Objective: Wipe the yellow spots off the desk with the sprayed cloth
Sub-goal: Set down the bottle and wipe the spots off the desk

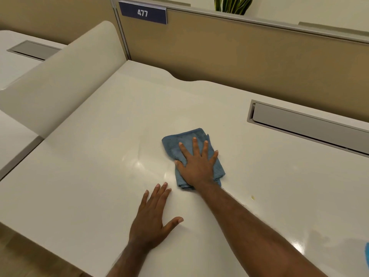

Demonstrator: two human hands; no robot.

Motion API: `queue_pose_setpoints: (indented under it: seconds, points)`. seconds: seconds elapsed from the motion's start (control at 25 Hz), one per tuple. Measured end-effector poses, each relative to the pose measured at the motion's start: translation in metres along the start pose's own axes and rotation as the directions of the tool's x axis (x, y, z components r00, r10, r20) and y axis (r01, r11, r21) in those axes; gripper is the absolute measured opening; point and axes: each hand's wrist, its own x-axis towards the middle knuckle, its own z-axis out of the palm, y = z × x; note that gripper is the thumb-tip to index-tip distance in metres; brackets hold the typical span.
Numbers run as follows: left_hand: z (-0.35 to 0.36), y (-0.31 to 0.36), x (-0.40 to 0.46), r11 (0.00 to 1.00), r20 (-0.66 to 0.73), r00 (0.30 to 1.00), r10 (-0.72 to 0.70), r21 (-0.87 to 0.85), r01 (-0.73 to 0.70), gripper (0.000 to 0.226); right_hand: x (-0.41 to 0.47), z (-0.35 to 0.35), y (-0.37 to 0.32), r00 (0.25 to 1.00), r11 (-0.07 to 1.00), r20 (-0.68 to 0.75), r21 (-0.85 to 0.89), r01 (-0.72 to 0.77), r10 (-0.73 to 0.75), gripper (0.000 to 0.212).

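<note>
A folded blue cloth lies on the white desk near its middle. My right hand presses flat on the cloth, fingers spread, covering its lower half. My left hand rests flat on the bare desk, nearer to me and to the left of the cloth, fingers apart and holding nothing. One small yellow spot shows on the desk to the right of my right forearm. A damp sheen marks the surface left of the cloth.
A grey cable flap is set into the desk at the back right. A tan partition with a "477" sign runs behind. A white side divider stands on the left. Something blue pokes in at the right edge.
</note>
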Motion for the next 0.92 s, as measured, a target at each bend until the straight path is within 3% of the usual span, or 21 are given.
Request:
queue_pose_setpoints:
  seconds: [0.32,0.56,0.72,0.92]
  points:
    - [0.003,-0.001,0.000,1.000,-0.020,1.000,0.019,-0.005,-0.019,0.084,-0.020,-0.017,0.114,0.943,0.944,-0.064,0.066,-0.323,0.327,0.063]
    - [0.004,-0.001,0.001,1.000,-0.023,0.999,0.027,-0.015,-0.028,0.084,-0.107,-0.019,0.182,0.905,0.911,-0.102,0.061,-0.408,0.413,0.061]
    - [0.002,0.001,0.001,1.000,-0.023,1.000,0.021,-0.016,-0.021,0.084,-0.155,0.000,0.172,0.908,0.920,-0.149,0.053,-0.387,0.391,0.068]
    - [-0.001,0.001,0.000,1.000,-0.008,1.000,0.021,-0.013,-0.021,0.085,-0.153,0.015,0.120,0.896,0.914,-0.186,0.116,-0.388,0.404,0.063]
